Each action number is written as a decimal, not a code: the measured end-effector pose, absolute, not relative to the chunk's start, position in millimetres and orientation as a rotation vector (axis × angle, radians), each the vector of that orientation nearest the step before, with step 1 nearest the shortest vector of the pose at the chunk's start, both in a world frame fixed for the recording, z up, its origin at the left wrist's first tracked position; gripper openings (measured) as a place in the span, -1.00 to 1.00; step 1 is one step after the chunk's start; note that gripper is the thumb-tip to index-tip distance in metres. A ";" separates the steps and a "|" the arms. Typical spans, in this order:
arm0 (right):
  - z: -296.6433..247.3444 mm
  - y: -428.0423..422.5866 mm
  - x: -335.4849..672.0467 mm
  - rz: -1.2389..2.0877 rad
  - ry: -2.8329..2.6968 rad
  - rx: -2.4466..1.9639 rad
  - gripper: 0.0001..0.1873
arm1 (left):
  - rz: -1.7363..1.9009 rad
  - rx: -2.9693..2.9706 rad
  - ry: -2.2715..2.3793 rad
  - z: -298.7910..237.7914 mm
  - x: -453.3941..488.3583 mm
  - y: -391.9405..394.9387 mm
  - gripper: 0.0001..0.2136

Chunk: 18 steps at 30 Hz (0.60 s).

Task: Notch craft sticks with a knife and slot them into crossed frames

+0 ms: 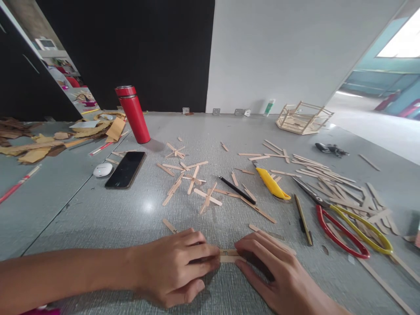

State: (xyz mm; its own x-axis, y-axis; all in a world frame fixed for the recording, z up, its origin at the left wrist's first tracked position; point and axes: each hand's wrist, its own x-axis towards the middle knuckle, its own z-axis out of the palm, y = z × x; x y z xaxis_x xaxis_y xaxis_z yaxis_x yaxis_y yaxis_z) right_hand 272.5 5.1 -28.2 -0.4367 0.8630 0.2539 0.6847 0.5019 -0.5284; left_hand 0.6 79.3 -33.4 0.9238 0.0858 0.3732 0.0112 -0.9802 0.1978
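Observation:
Two craft sticks (228,259) lie side by side near the front of the table, one with a notch cut in it. My left hand (177,267) pinches their left ends, and the thumb sits apart below. On the right ends press the fingertips and thumb of my right hand (275,269). Both hands hide much of the sticks. Just beyond my left fingers lies a loose craft stick (169,225). Another stick (272,236) rests behind my right hand. Further back are several star-shaped pieces of crossed sticks (208,200) and a black pen (236,189).
To the right lie a yellow utility knife (273,183), scissors (341,223) with red and yellow handles, and a pile of sticks (364,201). A stick frame (305,119) stands at the back. On the left are a phone (126,169), an earbud case (103,169) and a red flask (134,114).

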 end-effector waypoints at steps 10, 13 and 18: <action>-25.7 6.6 268.7 0.413 -2.278 -1.242 -0.91 | 0.628 2.871 0.054 -36.1 2.1 79.0 -0.61; -24.9 5.4 266.8 0.359 -2.315 -1.227 -0.91 | 0.615 2.884 0.058 -34.5 2.2 78.3 -0.61; 0.6 17.5 285.7 -0.040 -2.409 -1.187 -0.76 | 0.590 2.879 0.081 -34.1 0.8 77.7 -0.61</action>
